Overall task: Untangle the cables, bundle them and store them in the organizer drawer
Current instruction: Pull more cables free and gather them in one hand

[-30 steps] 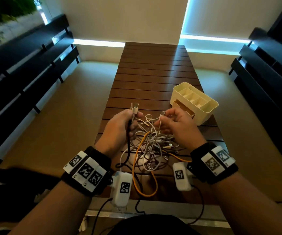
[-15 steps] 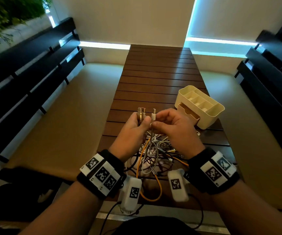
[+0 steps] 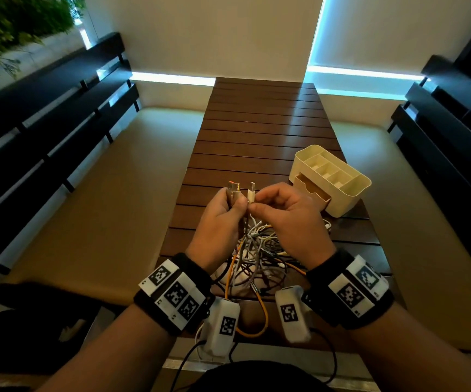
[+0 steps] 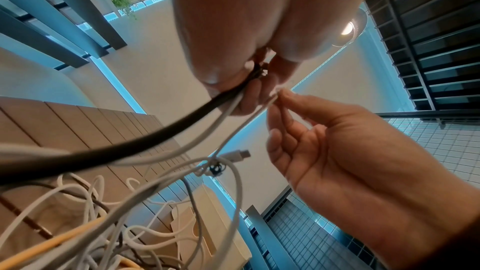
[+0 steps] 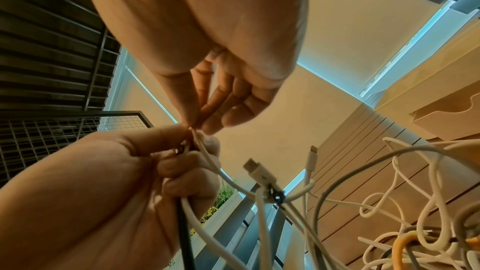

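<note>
Left hand (image 3: 223, 219) grip clamps upright plug ends (image 3: 233, 190); right hand (image 3: 288, 219) grip pinches white connector (image 3: 251, 193) just beside, tangled cable heap (image 3: 259, 250) below.

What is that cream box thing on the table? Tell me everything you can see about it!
The cream organizer looks like smooth plastic, with rounded corners. Its open top is split by dividers into several compartments, which look empty. Low on its front, a small drawer with a curved notch in its front edge is pulled partly out. It stands upright on the slatted wooden table, past the right hand. No hand touches it; white cable loops lie close by its base.
</note>
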### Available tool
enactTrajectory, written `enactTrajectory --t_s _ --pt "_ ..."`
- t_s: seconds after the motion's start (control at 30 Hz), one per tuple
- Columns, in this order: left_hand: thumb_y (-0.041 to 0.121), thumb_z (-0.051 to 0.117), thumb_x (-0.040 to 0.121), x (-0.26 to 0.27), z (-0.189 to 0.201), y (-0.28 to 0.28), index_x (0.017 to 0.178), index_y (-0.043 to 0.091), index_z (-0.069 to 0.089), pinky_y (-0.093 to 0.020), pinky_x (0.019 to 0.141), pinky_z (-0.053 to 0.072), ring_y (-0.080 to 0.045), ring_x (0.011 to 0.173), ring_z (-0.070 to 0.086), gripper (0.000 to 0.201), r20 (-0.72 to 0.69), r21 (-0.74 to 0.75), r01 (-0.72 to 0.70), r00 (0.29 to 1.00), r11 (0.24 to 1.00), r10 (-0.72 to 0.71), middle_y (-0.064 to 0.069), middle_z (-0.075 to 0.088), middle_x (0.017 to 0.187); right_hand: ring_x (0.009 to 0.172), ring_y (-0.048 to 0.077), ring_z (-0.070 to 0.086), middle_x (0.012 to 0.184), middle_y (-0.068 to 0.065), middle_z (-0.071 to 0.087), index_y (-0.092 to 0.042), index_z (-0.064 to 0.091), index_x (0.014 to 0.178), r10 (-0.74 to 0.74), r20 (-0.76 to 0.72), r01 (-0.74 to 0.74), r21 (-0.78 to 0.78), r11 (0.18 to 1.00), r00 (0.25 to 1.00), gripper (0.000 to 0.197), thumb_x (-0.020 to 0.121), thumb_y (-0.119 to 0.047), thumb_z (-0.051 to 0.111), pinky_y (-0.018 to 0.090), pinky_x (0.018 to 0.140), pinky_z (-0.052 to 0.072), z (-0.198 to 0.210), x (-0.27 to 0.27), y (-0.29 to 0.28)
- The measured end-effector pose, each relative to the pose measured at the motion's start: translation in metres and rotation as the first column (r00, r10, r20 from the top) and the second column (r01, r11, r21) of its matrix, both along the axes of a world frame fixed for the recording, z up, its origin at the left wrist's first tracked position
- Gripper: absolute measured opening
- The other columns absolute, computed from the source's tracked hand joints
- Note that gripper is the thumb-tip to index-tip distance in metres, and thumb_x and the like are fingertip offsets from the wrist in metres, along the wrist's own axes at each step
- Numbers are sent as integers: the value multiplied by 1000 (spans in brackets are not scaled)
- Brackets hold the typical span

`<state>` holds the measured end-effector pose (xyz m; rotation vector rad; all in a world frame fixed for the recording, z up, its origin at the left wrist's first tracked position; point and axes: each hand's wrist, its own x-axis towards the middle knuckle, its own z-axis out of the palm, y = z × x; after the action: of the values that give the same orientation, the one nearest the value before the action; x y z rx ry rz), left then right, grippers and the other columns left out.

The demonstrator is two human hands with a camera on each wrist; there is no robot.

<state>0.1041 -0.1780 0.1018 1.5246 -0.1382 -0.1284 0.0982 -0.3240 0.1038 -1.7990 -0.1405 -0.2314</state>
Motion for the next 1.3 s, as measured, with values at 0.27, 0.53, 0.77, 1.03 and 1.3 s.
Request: enactTrajectory --t_s 0.27,0.53,0.77,1.03,1.3 --pt "24 39 107 -3 -1 3 95 8 57 -32 57 40 -13 57 43 27 54 -7 -44 998 999 44 0 48 65 79 16 70 85 0 73 -21 70 92 -17 5 17 -26 1000 1000 10 85 -18 76 41 74 61 0 -3 0" --pt "35 48 101 -1 -9 5 93 23 65 -29 55 39 -7 57 44 22 122 -33 -77 989 996 81 11 53 67 75 14 70 82 0 72 -16 71 91 -9 15 9 7 1000 1000 9 85 -12 76 28 70 59 2 -6 5" --pt "38 56 97 1 -14 8 84 25 61 -28 54 38 -4 52 46 19 195 7 -62 979 998 60 12 55 60 76 11 69 82 -1 73 -15 73 93 1 19 -1 -14 1000 1000 6 87 -14 74 23 69 57 0 -8 8" --pt "40 45 98 -4 -8 1 111 11 64 -66 87 50 -46 100 62 37 151 -29 -9 988 1000 13 -25 65 105 81 4 70 90 -6 74 -12 74 97 9 13 -9 38 999 1000 9 89 -11 71 16 68 53 2 -10 11" --pt "49 51 92 -1 -7 0 113 10 63 -61 85 52 -37 99 64 46 201 71 -38 979 997 23 -18 66 105 93 5 70 99 -7 75 -17 76 108 36 7 -37 18 999 999 20 92 -10 67 20 77 55 -2 -5 10"
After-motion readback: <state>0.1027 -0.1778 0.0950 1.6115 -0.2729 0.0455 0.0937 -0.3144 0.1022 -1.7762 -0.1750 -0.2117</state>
